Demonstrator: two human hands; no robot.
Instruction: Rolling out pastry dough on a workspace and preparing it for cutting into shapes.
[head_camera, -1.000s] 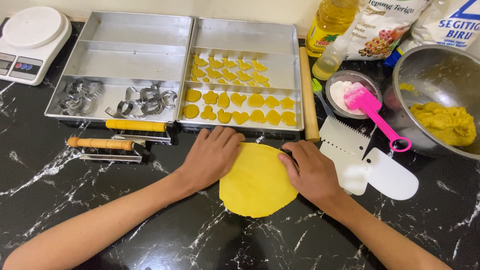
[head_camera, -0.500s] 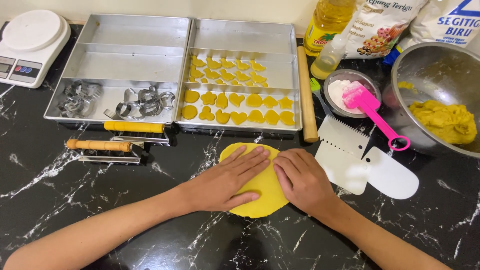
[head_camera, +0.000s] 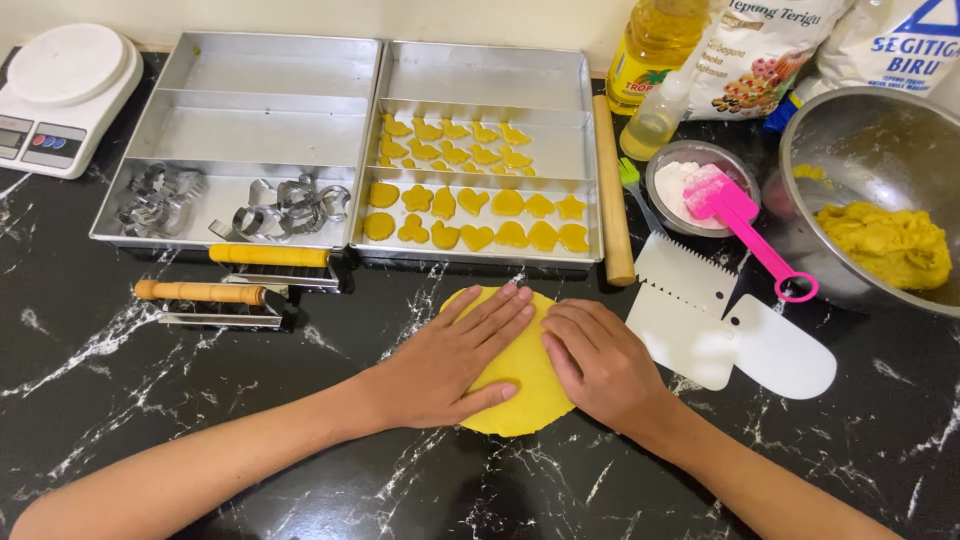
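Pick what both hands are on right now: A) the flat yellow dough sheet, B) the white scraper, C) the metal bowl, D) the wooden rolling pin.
A: the left hand and right hand both lie palm-down on the dough sheet on the black counter; the rolling pin, bowl and scraper lie untouched.

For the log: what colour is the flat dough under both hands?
Yellow; the flat dough shows in the head view, pressed by both hands.
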